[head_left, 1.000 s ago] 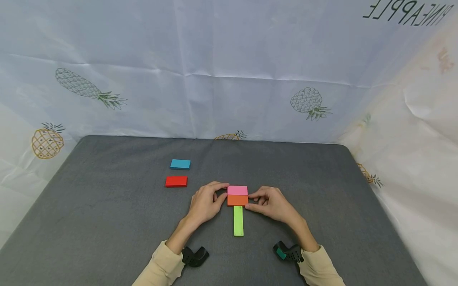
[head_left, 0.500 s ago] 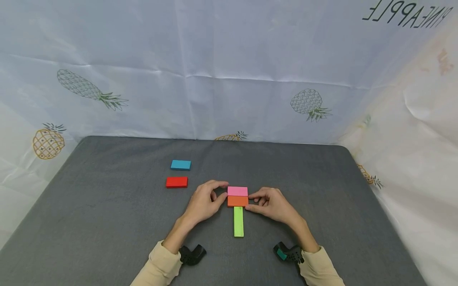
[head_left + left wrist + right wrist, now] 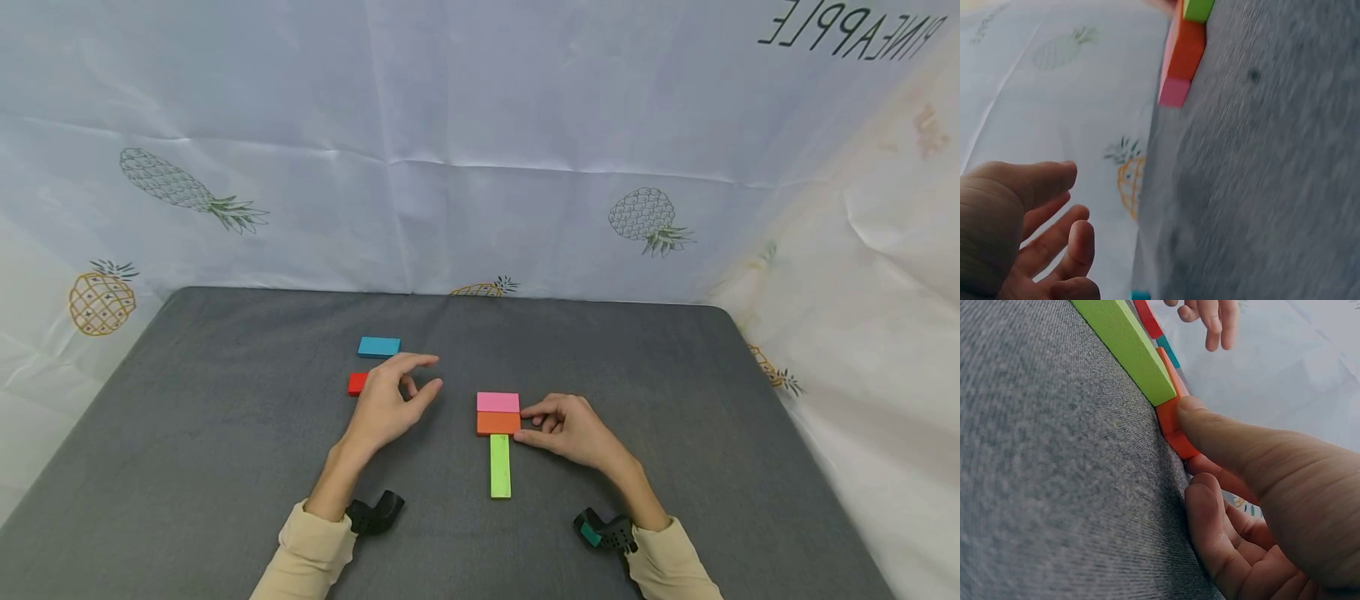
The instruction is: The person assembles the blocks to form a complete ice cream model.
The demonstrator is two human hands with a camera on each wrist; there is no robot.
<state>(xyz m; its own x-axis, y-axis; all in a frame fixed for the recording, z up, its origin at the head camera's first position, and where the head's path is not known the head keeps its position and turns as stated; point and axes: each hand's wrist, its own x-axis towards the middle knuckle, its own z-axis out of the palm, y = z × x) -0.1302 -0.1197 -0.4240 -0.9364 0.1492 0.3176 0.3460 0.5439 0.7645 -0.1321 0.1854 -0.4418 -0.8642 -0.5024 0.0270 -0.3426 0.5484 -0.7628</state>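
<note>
My left hand (image 3: 386, 406) hovers over the table with thumb and forefinger spread and nothing between them. It partly covers the red block (image 3: 357, 384) in the head view; the blue block (image 3: 379, 347) lies just beyond. At the middle, a pink block (image 3: 498, 402) lies flush against an orange block (image 3: 498, 423), and a light green block (image 3: 500, 467) extends from the orange one toward me, forming a T. My right hand (image 3: 567, 428) holds the right end of the orange block, its thumb (image 3: 1192, 405) on the near corner and the forefinger at the end.
A dark grey cloth covers the table (image 3: 225, 467). Behind it hangs a pale curtain (image 3: 480, 100) printed with pineapples. Black camera mounts sit on both wrists, the left mount (image 3: 377, 512) and the right mount (image 3: 606, 531).
My left hand has left the left end of the pink and orange blocks and moved left, toward the red and blue blocks. The right hand and the joined blocks have stayed put.
</note>
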